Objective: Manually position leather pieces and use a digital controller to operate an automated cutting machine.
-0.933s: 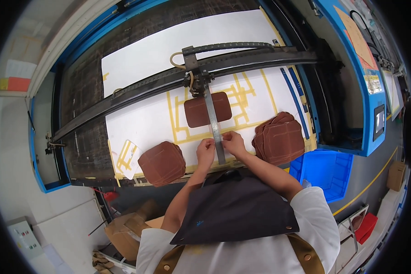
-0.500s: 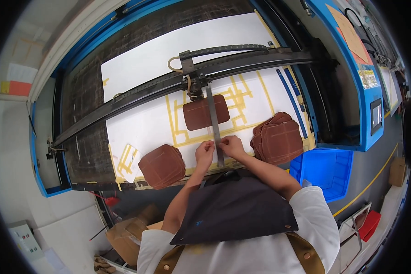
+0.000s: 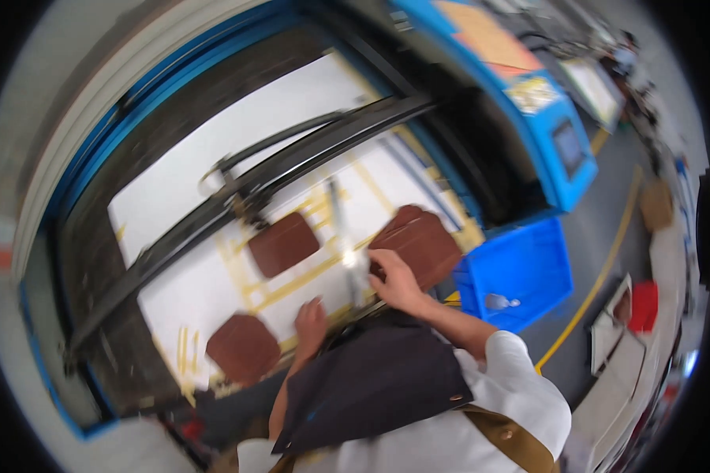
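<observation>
A long metal ruler [image 3: 345,240] lies on the white sheet [image 3: 213,181] of a laser cutting bed, just right of a brown leather piece [image 3: 284,243] set inside yellow tape marks. My right hand [image 3: 394,280] grips the ruler's near end, beside a stack of brown leather pieces [image 3: 424,243]. My left hand [image 3: 312,322] rests flat on the sheet near the front edge, a little left of the ruler. Another brown leather piece [image 3: 243,347] lies further left. The picture is blurred by motion.
The machine's dark gantry bar [image 3: 292,169] crosses the bed above the leather piece. A blue plastic bin [image 3: 521,272] stands on the floor to the right, below the blue machine housing [image 3: 556,134]. A yellow floor line [image 3: 599,276] runs past it. My dark apron hides the bed's front edge.
The view has swung and tilted, so the bed now sits slanted. My left hand has come off the ruler onto the sheet. My right hand stays at the ruler's near end.
</observation>
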Tool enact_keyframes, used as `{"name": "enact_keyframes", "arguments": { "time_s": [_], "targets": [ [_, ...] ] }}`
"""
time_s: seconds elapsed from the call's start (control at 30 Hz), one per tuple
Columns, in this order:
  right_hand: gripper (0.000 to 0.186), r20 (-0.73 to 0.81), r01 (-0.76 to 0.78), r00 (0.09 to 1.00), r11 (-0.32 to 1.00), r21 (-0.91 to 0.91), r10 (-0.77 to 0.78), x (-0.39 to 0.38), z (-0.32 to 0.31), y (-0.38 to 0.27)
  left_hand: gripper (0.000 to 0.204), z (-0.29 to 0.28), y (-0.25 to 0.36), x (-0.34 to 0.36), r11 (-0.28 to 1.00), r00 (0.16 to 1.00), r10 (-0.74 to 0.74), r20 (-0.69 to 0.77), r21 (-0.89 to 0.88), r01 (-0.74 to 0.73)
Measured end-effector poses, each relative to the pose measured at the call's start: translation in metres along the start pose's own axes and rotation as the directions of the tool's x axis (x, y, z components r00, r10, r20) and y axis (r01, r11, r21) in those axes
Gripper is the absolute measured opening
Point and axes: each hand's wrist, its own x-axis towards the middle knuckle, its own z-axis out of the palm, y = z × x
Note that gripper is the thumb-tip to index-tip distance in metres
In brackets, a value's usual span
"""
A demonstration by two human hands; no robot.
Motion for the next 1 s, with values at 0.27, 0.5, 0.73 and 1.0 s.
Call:
{"name": "enact_keyframes", "arguments": {
  "time_s": [0.27, 0.5, 0.73, 1.0],
  "targets": [
    [0.014, -0.846, 0.09, 0.359, 0.916, -0.39, -0.395, 0.066, -0.305, -0.047, 0.02, 0.001, -0.005, -0.012, 0.995, 0.998, 0.058, 0.0, 0.082, -0.057],
    [0.02, -0.918, -0.308, 0.389, 0.929, -0.205, -0.074, 0.076, -0.425, 0.105, 0.019, 0.009, -0.009, -0.013, 0.999, 1.0, 0.019, -0.021, 0.034, -0.018],
    [0.031, -0.893, -0.487, 0.435, 0.804, -0.341, -0.115, 0.077, -0.426, 0.093, 0.016, 0.006, -0.002, -0.008, 0.999, 0.999, -0.008, -0.044, 0.046, 0.01],
    [0.011, -0.707, 0.054, 0.383, 0.779, -0.625, -0.594, 0.057, -0.303, -0.001, 0.016, -0.001, 0.0, -0.003, 1.0, 0.997, 0.017, -0.072, 0.019, -0.016]
  ]
}}
